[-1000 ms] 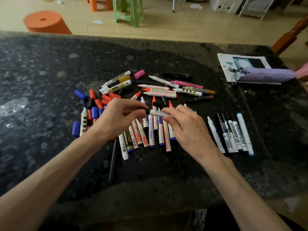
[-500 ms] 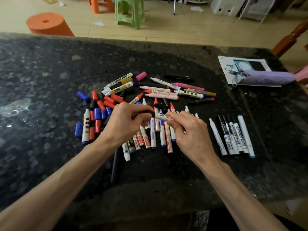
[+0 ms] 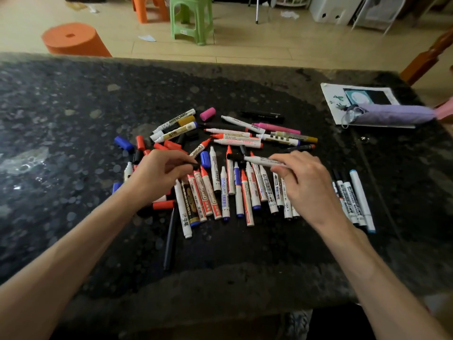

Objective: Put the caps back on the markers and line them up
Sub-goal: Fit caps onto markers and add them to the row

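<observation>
Many whiteboard markers lie on the dark stone table (image 3: 73, 99). My right hand (image 3: 306, 187) holds a white marker (image 3: 263, 161) level, tip pointing left. A black piece (image 3: 234, 157) sits at that tip; I cannot tell if it is attached. To the left, apart from the marker, my left hand (image 3: 159, 175) pinches a small black cap (image 3: 193, 165). Under my hands lies a rough row of uncapped markers (image 3: 225, 192). Loose red and blue caps (image 3: 147, 146) lie at the left. A neat row of markers (image 3: 355, 200) lies at the right, partly hidden by my right hand.
More markers (image 3: 245, 136) and a pink cap (image 3: 207, 113) are scattered further back. A long black pen (image 3: 170, 239) lies near the front. A purple pouch (image 3: 392, 115) rests on a booklet (image 3: 333, 94) at the far right. Orange stools (image 3: 73, 40) and a green stool (image 3: 191, 18) stand beyond the table.
My hands were together at the marker's left end. They have drawn apart: the left moved left with the black cap, the right moved right with the marker.
</observation>
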A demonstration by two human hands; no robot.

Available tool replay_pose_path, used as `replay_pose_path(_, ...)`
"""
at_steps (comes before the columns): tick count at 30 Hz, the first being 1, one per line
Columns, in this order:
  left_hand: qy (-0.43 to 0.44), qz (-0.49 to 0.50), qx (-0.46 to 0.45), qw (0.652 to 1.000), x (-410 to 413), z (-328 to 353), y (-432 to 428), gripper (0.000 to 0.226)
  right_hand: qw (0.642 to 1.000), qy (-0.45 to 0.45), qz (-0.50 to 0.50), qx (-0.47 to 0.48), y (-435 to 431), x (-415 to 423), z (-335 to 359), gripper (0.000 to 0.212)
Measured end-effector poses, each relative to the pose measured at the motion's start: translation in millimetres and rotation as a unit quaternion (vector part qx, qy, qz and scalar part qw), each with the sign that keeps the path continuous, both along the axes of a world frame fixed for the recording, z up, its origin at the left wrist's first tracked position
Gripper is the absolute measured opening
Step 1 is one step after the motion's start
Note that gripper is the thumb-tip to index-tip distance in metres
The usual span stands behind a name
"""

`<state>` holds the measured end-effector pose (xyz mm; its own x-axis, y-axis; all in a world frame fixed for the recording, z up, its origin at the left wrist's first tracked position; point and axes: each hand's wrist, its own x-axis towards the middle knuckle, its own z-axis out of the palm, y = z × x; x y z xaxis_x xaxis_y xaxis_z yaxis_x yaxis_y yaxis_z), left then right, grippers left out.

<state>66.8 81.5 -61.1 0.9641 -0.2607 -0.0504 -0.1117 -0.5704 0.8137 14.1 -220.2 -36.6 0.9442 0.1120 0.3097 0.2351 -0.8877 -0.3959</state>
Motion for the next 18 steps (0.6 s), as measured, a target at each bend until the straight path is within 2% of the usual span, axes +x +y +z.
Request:
replay_pose_path(3, -0.071, -0.008, 0.114, 0.991, 0, -9, 5, 0.021, 0.998, 0.039, -0.047, 0.006, -5, -1, -3, 0.021)
replay_pose_path(4, -0.091, -0.009, 0.127, 0.988, 0, -11, 1, 0.021, 0.997, 0.042, -0.060, 0.018, -5, -2, -3, 0.022)
replay_pose_path(7, -0.111, -0.021, 0.116, 0.987, 1, -14, -11, 0.030, 0.992, 0.056, -0.093, 0.056, -5, -1, -1, 0.024)
replay_pose_path(10, -0.111, -0.029, 0.117, 0.986, 2, -16, -17, 0.042, 0.991, 0.076, -0.100, 0.051, -3, 0, -2, 0.023)
replay_pose_path(14, -0.130, 0.057, 0.061, 0.988, 19, -13, -14, 0.024, 0.989, 0.106, -0.087, 0.052, 8, 3, -3, 0.023)
replay_pose_path(18, -0.170, 0.115, 0.176, 0.963, 54, -20, -9, 0.026, 0.988, 0.126, -0.059, 0.066, 26, 4, -6, 0.023)
